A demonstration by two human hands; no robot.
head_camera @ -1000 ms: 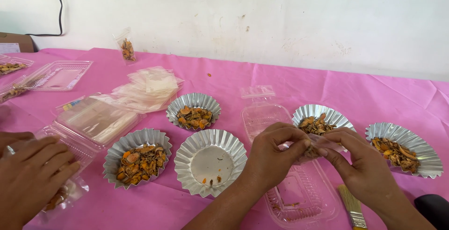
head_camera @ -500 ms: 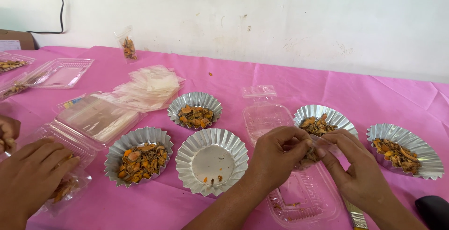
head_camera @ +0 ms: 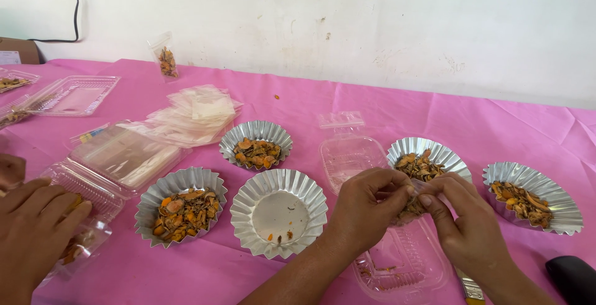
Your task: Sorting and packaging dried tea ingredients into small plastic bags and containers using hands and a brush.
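1. Left hand (head_camera: 366,209) and right hand (head_camera: 462,218): fingertips meet and pinch shut on a small clear pouch (head_camera: 411,204) of dried brown-orange pieces, held between them above a clear hinged box (head_camera: 403,261).
2. Just behind the grip: a fluted, shiny foil cup (head_camera: 428,156) of dried pieces; beside it, a clear plastic tray (head_camera: 351,156).
3. Right of the grip: a second filled cup (head_camera: 532,196); below, a black rounded object (head_camera: 572,277).
4. Left of the grip: a near-empty cup (head_camera: 279,213) holding crumbs, then two filled cups (head_camera: 182,206), (head_camera: 256,145).
5. Far left: another person's hand (head_camera: 34,230) rests on a ribbed clear box (head_camera: 87,184); behind it, a stack of thin clear bags (head_camera: 195,109).
6. Surface: pink cloth (head_camera: 372,103), slightly creased, over a table.
7. Room: a scuffed white wall (head_camera: 372,26); a black cable (head_camera: 73,7) hangs at left.
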